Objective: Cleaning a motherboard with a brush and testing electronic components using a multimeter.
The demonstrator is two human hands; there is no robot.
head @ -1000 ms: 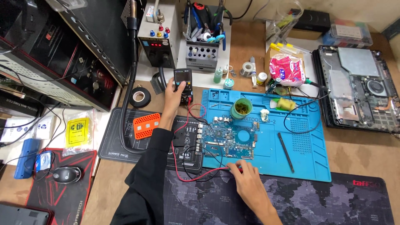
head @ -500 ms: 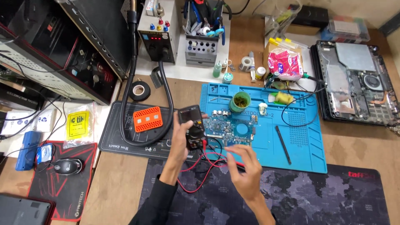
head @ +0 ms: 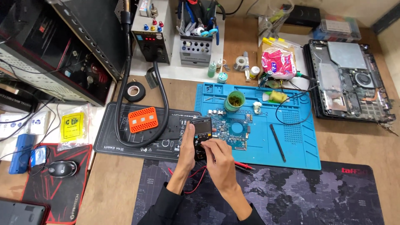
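The left hand (head: 187, 152) gripped the black multimeter (head: 201, 137); the right hand (head: 217, 157) pinched its dial. Red probes (head: 243, 166) lay unused beside it, circuit board (head: 230, 129) just beyond, untested.

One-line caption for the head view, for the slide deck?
Left hand holds a black multimeter while right hand touches its front, beside a circuit board on a blue mat.

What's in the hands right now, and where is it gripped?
The left hand grips the black multimeter by its left edge; the right hand fingers touch its face.
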